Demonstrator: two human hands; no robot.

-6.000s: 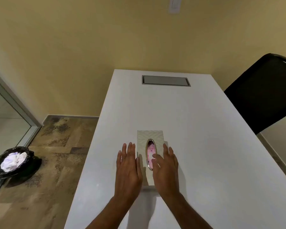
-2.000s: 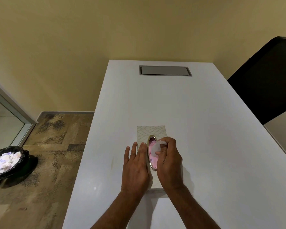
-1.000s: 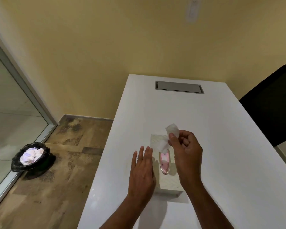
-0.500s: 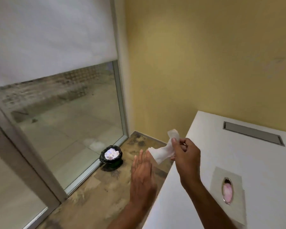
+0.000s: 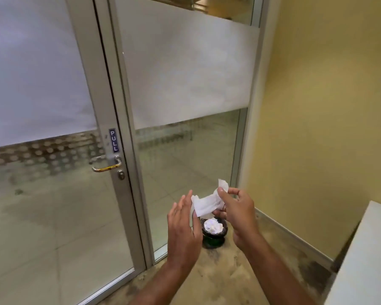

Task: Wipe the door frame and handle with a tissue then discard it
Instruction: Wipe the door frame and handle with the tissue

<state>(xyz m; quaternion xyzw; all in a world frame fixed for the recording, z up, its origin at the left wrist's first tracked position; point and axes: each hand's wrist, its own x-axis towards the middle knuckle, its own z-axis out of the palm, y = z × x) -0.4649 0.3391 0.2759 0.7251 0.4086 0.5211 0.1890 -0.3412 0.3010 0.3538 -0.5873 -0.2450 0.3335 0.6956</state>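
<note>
A white tissue [image 5: 207, 202] hangs from my right hand [image 5: 237, 211], pinched between thumb and fingers at chest height. My left hand [image 5: 182, 227] is flat and open just left of the tissue, its fingertips close to the tissue's edge. The glass door with its grey metal door frame [image 5: 117, 106] stands ahead on the left. Its curved metal handle [image 5: 107, 165] sits below a blue PULL sticker [image 5: 113, 140], well left of both hands. A keyhole is under the handle.
A small black-lined bin [image 5: 212, 231] holding crumpled white tissues stands on the floor by the fixed glass panel [image 5: 185, 84], partly behind my hands. A yellow wall [image 5: 328, 106] is on the right. The white table corner [image 5: 365, 256] shows at the lower right.
My right hand pulled a tissue from the box on the table. The view has swung left from the table to the door; both hands with the tissue now face the glass.
</note>
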